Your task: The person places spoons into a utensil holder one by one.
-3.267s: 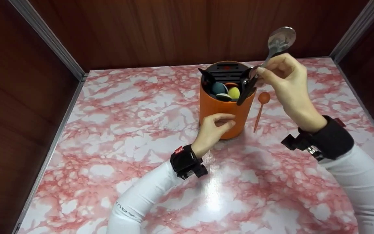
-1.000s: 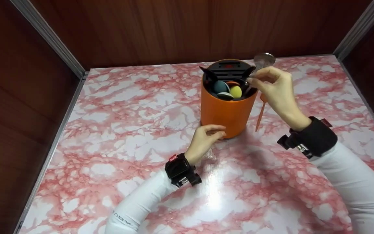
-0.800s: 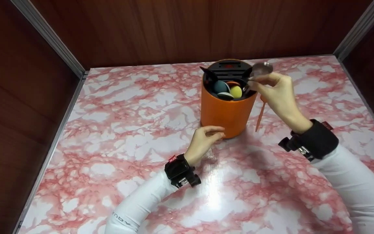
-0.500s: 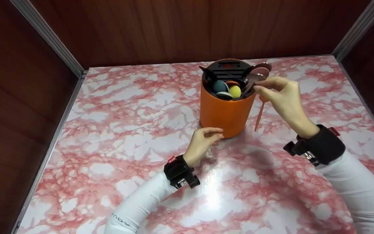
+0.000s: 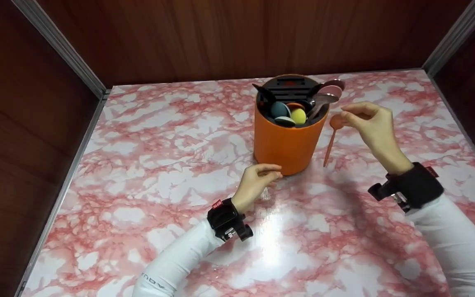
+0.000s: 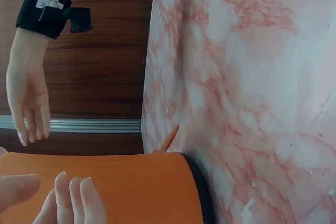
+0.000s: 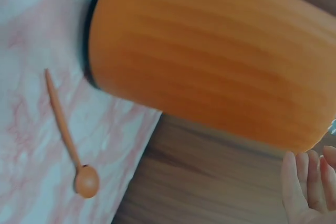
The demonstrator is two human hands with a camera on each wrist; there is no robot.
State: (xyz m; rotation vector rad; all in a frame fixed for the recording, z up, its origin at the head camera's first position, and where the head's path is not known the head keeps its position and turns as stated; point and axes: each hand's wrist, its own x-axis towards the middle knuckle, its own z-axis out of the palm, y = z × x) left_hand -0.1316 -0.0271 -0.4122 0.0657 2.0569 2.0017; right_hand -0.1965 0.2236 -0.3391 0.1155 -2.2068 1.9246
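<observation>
My right hand [image 5: 375, 128] is raised just right of the orange utensil holder [image 5: 287, 148], its thumb and fingers apart with nothing between them. In the head view its fingertips overlap the bowl of a small orange spoon [image 5: 329, 144] on the table; the right wrist view shows that spoon [image 7: 86, 181] lying well away from the fingers. A metal spoon [image 5: 327, 98] leans out over the holder's right rim among other spoon heads. Low at the holder's front is my left hand [image 5: 254, 183], fingers loosely bent and holding nothing, fingertips close to the orange wall.
Inside the holder stand several utensils, among them a blue-grey head [image 5: 280, 110], a yellow head [image 5: 298, 116] and a black pointed one [image 5: 264, 93]. Behind the red-and-white marbled table [image 5: 159, 165] rises a dark wood panel [image 5: 221, 41], with side panels left and right.
The right hand lowered the metal spoon into the holder handle first, let it go and moved off to the right. The left hand slid slightly down and left along the holder's front.
</observation>
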